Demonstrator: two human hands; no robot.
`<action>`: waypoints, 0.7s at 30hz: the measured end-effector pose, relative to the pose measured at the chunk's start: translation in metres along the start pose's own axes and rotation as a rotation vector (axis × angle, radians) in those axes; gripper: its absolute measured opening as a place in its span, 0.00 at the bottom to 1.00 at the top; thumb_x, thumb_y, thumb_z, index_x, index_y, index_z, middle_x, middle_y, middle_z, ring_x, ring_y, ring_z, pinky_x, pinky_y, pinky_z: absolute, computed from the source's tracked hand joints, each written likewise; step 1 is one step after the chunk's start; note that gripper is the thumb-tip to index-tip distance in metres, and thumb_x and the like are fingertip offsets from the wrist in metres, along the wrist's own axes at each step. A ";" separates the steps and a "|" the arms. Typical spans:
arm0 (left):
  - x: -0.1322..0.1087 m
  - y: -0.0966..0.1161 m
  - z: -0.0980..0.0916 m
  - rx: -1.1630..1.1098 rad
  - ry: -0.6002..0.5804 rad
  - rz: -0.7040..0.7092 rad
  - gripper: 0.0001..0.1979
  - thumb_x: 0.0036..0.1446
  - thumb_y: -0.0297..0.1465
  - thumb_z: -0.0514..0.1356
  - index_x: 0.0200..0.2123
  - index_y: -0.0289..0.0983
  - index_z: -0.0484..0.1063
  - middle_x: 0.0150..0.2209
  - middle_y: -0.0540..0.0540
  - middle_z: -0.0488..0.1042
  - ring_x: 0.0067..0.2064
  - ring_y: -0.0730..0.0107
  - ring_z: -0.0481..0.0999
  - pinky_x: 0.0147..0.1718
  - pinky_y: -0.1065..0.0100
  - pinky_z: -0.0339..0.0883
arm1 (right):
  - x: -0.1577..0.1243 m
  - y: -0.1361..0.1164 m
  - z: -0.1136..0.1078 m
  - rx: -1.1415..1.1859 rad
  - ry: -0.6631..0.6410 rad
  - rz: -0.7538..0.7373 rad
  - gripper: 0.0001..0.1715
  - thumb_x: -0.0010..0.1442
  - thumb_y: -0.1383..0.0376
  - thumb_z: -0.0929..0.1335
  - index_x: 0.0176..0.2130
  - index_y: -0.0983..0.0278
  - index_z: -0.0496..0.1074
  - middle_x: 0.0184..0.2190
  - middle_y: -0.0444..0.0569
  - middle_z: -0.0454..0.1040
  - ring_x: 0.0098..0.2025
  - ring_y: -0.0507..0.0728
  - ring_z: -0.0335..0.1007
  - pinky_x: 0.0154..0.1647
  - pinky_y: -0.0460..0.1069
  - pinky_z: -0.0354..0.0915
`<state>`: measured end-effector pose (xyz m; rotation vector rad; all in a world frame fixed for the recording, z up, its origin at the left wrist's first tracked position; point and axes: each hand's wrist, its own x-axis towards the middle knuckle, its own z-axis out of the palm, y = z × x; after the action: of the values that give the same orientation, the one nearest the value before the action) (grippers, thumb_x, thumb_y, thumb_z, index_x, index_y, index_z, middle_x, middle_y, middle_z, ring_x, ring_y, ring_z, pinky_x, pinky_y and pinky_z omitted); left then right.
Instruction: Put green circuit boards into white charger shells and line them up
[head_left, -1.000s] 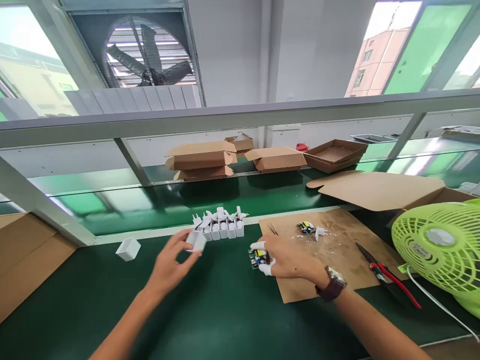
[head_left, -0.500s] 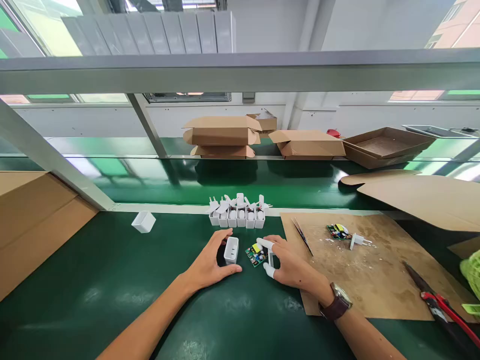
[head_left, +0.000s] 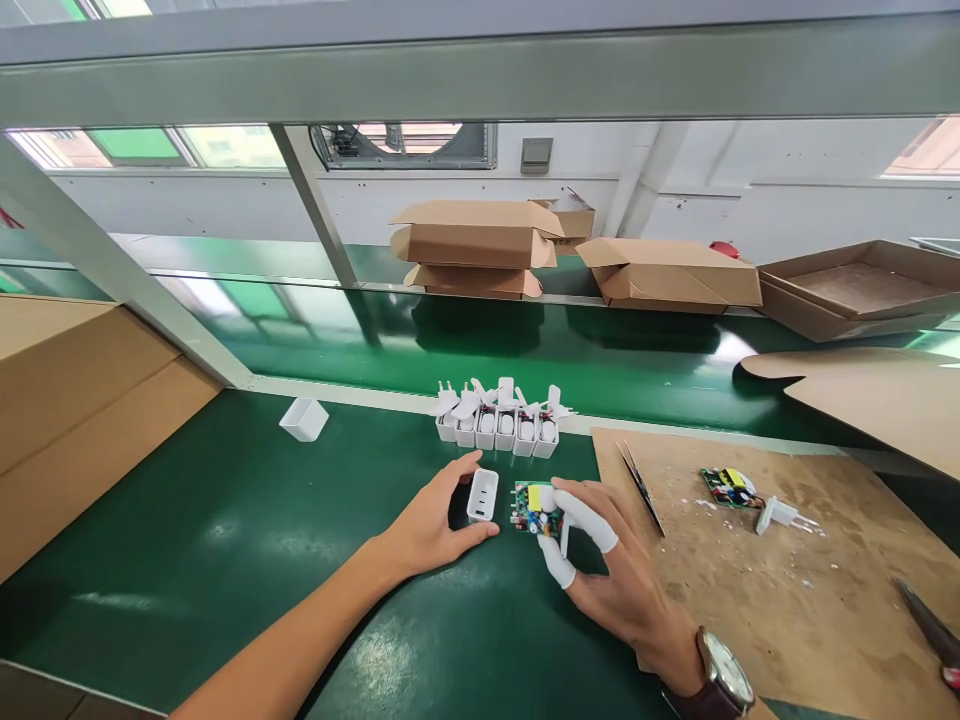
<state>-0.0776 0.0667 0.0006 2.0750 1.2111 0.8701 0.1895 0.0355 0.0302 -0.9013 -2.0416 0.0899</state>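
A white charger housing (head_left: 482, 496) with slots on its upper face is held between the thumb and fingers of my left hand (head_left: 429, 520). To its right, my right hand (head_left: 611, 560), with white covers on thumb and finger, pinches a green circuit board (head_left: 531, 508) carrying a yellow part. A white piece at the board's right end is partly hidden by the fingers. The board and the housing are apart. Behind them stands a row of several white housings (head_left: 505, 430) with plug pieces resting on top.
A lone white housing (head_left: 304, 419) lies at the left. On the brown sheet (head_left: 697, 600) at the right are tweezers (head_left: 641, 488), another circuit board (head_left: 727, 487) with a white plug (head_left: 780, 514), and red-handled scissors (head_left: 930, 625). Cardboard boxes (head_left: 472, 245) stand behind.
My right hand has taken the circuit board between its covered fingers and turned it level, its free end toward the housing. My left hand keeps the housing. The whole view has shifted and come closer.
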 end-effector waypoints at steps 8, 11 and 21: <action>-0.007 0.014 0.015 0.149 0.146 0.267 0.40 0.61 0.36 0.67 0.70 0.42 0.51 0.56 0.37 0.73 0.55 0.54 0.76 0.53 0.52 0.75 | -0.007 -0.015 0.007 -0.165 -0.015 -0.093 0.43 0.63 0.76 0.66 0.73 0.62 0.54 0.55 0.56 0.76 0.54 0.65 0.71 0.54 0.60 0.74; -0.008 0.017 0.014 0.206 0.184 0.328 0.38 0.64 0.36 0.65 0.71 0.41 0.50 0.56 0.36 0.73 0.56 0.53 0.75 0.55 0.51 0.74 | -0.006 -0.017 0.007 -0.196 -0.053 -0.120 0.44 0.63 0.76 0.65 0.74 0.64 0.51 0.55 0.57 0.76 0.54 0.65 0.70 0.54 0.60 0.74; -0.008 0.025 0.011 0.287 0.202 0.393 0.37 0.64 0.33 0.64 0.71 0.37 0.51 0.55 0.34 0.74 0.55 0.52 0.75 0.54 0.51 0.74 | -0.006 -0.024 0.007 -0.301 -0.120 -0.124 0.39 0.64 0.77 0.64 0.71 0.70 0.55 0.55 0.59 0.76 0.55 0.66 0.69 0.56 0.62 0.72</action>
<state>-0.0595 0.0470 0.0107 2.5639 1.0964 1.1622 0.1726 0.0166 0.0308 -0.9680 -2.2562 -0.2426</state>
